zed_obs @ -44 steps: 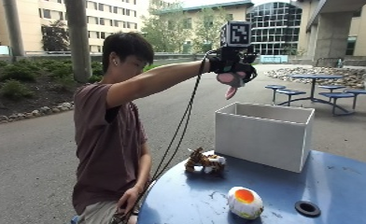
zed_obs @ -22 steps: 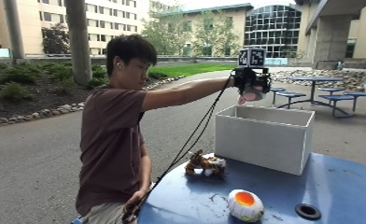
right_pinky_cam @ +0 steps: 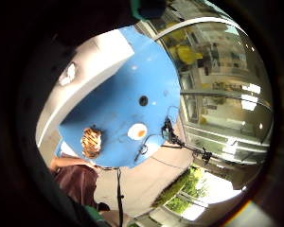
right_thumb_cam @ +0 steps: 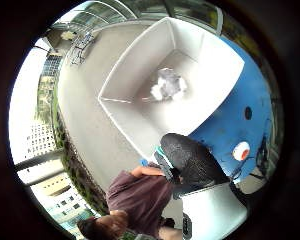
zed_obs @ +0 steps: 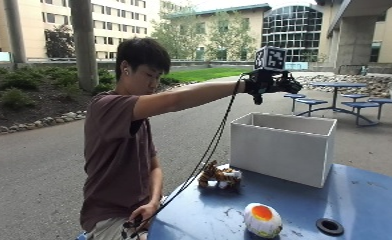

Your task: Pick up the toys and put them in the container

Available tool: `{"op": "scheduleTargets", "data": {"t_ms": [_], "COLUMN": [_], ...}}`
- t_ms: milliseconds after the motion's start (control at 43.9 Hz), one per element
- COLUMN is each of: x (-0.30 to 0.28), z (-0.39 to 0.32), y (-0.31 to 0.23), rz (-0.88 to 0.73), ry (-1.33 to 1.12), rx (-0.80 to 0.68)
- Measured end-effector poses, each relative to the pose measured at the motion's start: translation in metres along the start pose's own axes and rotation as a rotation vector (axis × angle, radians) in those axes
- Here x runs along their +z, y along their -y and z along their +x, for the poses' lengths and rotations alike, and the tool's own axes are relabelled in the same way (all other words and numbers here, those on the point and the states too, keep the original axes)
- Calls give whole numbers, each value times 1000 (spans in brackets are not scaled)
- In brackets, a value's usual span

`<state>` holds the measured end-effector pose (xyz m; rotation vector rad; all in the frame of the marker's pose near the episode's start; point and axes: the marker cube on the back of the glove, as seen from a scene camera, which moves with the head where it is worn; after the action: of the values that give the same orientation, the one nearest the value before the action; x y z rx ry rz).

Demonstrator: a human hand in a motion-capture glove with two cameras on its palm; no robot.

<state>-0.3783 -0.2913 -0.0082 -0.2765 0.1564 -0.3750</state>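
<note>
Hovering over square white container [zed_obs: 284,146] — gloved hands [zed_obs: 270,84]

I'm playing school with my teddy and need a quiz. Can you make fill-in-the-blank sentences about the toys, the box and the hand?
1. The gloved right hand is up in the air above the white ____.
2. The round table is coloured ____.
3. The number of toys on the table outside the container is ____: the striped toy and the egg-shaped toy.
4. The grey-white toy lies ____ the container.

Missing words: container; blue; two; inside
</note>
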Motion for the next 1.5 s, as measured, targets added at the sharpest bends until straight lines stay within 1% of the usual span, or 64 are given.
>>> {"op": "scheduleTargets", "data": {"t_ms": [205, 296, 387, 479, 501, 524, 592, 615, 638, 729, 798, 843, 934, 1003, 1185, 1344, 1504], "x": [25, 47, 84, 140, 156, 172, 225, 245, 265, 332, 358, 367, 372, 372, 347, 299, 226], "z": [88, 128, 163, 202, 211, 220, 244, 246, 243, 215, 208, 208, 210, 210, 209, 213, 217], "y": [-62, -98, -128, -147, -149, -148, -138, -134, -131, -122, -119, -118, -116, -114, -131, -164, -200], "rz": [-41, -67, -83, -122, -137, -151, -191, -208, -228, -296, -285, -225, -86, -36, -53, -54, -44], "ry": [-54, -8, 51, 58, 64, 76, 137, 146, 150, 202, 252, 272, 315, 360, 372, 380, 326], "rx": [178, 222, 209, 220, 259, 334, 647, 689, 677, 462, 431, 435, 435, 438, 383, 373, 375]}}
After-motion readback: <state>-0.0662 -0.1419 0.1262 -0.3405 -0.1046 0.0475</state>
